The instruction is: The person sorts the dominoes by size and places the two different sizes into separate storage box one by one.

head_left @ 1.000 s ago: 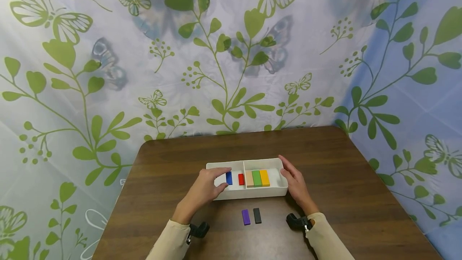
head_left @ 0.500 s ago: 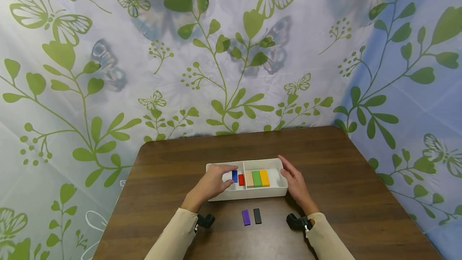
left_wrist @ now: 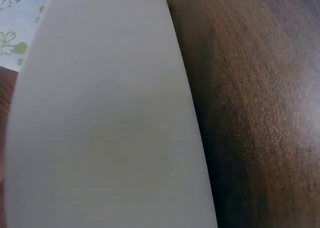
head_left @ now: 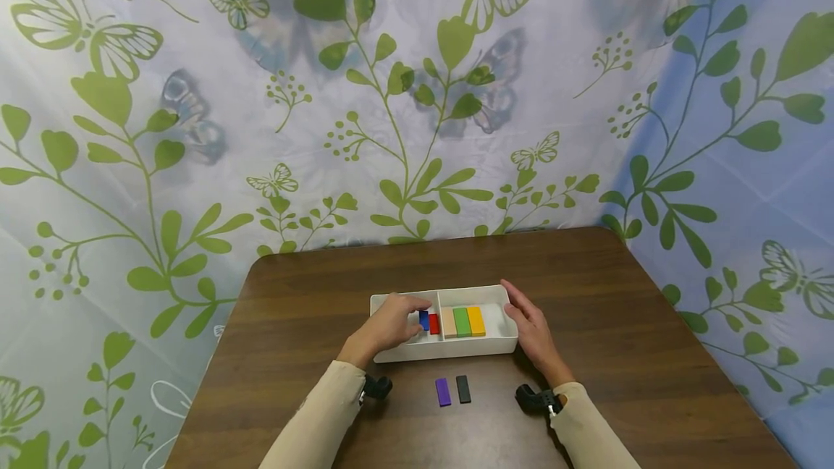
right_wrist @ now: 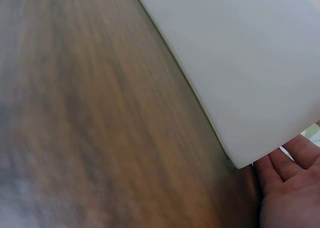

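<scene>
A white two-compartment tray [head_left: 456, 349] lies on the table. In its left compartment my left hand [head_left: 386, 324] pinches a blue block [head_left: 424, 320] between thumb and fingers. The blue block stands right beside a red block [head_left: 434, 324]; whether they touch is hard to tell. My right hand [head_left: 537, 335] holds the tray's right end, thumb at the rim and fingers along the outside. Tan [head_left: 449, 323], green [head_left: 462, 322] and yellow [head_left: 476, 321] blocks sit side by side in the right compartment. Only the tray's outer wall [left_wrist: 110, 112] fills most of the left wrist view.
On the brown wooden table [head_left: 554, 259], a purple block [head_left: 443, 392] and a black block [head_left: 463, 389] lie in front of the tray. A patterned curtain [head_left: 365, 93] hangs behind and around the table. Both wrists carry black cameras.
My left hand has moved the blue block rightward through the left compartment, up beside the red one. The right hand stays at the tray's end.
</scene>
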A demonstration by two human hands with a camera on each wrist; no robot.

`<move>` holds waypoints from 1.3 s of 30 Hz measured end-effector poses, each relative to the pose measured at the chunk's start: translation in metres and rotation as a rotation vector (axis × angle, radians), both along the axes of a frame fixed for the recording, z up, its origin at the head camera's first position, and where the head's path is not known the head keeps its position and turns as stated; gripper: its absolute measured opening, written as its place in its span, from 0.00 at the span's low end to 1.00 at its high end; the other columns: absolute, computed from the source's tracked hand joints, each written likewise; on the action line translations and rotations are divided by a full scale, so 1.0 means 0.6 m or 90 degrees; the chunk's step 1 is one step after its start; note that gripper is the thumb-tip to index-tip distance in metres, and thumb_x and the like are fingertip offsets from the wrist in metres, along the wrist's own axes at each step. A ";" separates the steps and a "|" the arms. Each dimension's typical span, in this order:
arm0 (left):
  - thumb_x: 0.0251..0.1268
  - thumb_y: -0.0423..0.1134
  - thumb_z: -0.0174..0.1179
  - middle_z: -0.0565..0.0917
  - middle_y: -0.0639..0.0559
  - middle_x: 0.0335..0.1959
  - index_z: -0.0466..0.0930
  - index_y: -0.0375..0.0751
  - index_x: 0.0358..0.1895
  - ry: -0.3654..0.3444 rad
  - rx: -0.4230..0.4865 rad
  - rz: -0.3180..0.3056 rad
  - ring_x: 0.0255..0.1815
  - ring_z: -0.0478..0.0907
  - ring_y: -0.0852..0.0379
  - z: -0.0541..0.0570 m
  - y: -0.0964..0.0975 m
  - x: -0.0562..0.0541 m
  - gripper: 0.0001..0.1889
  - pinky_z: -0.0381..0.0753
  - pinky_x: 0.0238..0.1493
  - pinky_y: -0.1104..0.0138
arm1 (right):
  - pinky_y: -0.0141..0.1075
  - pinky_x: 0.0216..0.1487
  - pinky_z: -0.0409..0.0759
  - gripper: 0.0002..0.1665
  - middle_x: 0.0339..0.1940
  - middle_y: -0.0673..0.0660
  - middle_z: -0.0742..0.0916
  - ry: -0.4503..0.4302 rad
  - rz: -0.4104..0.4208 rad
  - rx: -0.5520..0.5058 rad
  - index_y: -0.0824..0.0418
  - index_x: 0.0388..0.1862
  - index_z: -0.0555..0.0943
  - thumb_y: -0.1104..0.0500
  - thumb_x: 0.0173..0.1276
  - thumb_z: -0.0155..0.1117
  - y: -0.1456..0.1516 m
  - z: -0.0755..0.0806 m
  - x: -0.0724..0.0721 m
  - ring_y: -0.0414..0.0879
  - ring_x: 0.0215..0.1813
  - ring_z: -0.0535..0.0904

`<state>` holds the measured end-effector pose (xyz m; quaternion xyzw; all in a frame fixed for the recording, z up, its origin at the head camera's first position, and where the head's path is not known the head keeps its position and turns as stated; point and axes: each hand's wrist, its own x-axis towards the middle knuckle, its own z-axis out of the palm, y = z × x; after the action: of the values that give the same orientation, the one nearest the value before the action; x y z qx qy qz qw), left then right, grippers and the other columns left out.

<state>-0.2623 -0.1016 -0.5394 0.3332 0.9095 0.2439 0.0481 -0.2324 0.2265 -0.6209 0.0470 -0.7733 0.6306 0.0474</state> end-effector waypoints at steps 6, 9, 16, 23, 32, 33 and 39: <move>0.69 0.30 0.73 0.93 0.47 0.56 0.90 0.41 0.61 0.005 -0.018 -0.022 0.52 0.88 0.54 -0.007 0.004 -0.009 0.18 0.89 0.64 0.54 | 0.65 0.88 0.54 0.30 0.90 0.60 0.66 0.002 0.004 -0.004 0.53 0.88 0.67 0.58 0.92 0.49 -0.003 0.003 -0.001 0.63 0.90 0.59; 0.68 0.29 0.74 0.93 0.48 0.53 0.90 0.41 0.58 0.015 -0.024 -0.033 0.47 0.85 0.57 -0.010 0.005 -0.014 0.17 0.90 0.62 0.56 | 0.65 0.88 0.54 0.30 0.90 0.60 0.66 0.000 0.008 -0.007 0.52 0.88 0.66 0.56 0.92 0.49 -0.004 0.003 -0.001 0.64 0.90 0.59; 0.66 0.28 0.75 0.93 0.46 0.55 0.90 0.39 0.59 0.010 -0.039 -0.037 0.48 0.86 0.54 -0.012 0.009 -0.020 0.19 0.89 0.64 0.54 | 0.65 0.88 0.54 0.30 0.90 0.61 0.66 0.003 0.012 -0.009 0.54 0.88 0.66 0.57 0.92 0.50 -0.005 0.005 -0.001 0.64 0.90 0.59; 0.66 0.29 0.75 0.93 0.47 0.56 0.90 0.40 0.61 -0.008 -0.045 -0.030 0.49 0.87 0.54 -0.015 0.011 -0.024 0.20 0.88 0.65 0.56 | 0.64 0.88 0.55 0.30 0.91 0.60 0.66 -0.006 -0.002 -0.002 0.53 0.89 0.66 0.57 0.92 0.48 -0.004 0.004 -0.002 0.63 0.90 0.59; 0.64 0.29 0.76 0.93 0.51 0.49 0.91 0.42 0.56 -0.011 -0.033 -0.037 0.45 0.86 0.50 -0.023 0.015 -0.025 0.18 0.88 0.56 0.62 | 0.64 0.89 0.54 0.31 0.91 0.58 0.66 -0.015 -0.003 -0.004 0.52 0.89 0.65 0.59 0.92 0.47 -0.005 0.000 0.002 0.61 0.91 0.59; 0.64 0.29 0.76 0.92 0.51 0.49 0.91 0.42 0.56 -0.012 -0.032 -0.037 0.46 0.86 0.49 -0.023 0.015 -0.024 0.18 0.88 0.56 0.63 | 0.64 0.89 0.54 0.31 0.91 0.58 0.66 -0.014 -0.004 -0.004 0.52 0.89 0.65 0.59 0.92 0.47 -0.005 0.000 0.002 0.61 0.91 0.59; 0.65 0.30 0.77 0.92 0.50 0.47 0.91 0.42 0.55 -0.015 -0.027 -0.032 0.45 0.86 0.47 -0.021 0.014 -0.023 0.16 0.87 0.53 0.65 | 0.65 0.88 0.54 0.31 0.91 0.60 0.65 -0.010 -0.007 0.000 0.52 0.89 0.65 0.59 0.92 0.47 -0.004 0.000 0.002 0.63 0.90 0.58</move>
<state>-0.2763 -0.0932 -0.5519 0.3517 0.9052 0.2274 0.0718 -0.2310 0.2241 -0.6210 0.0379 -0.7740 0.6305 0.0444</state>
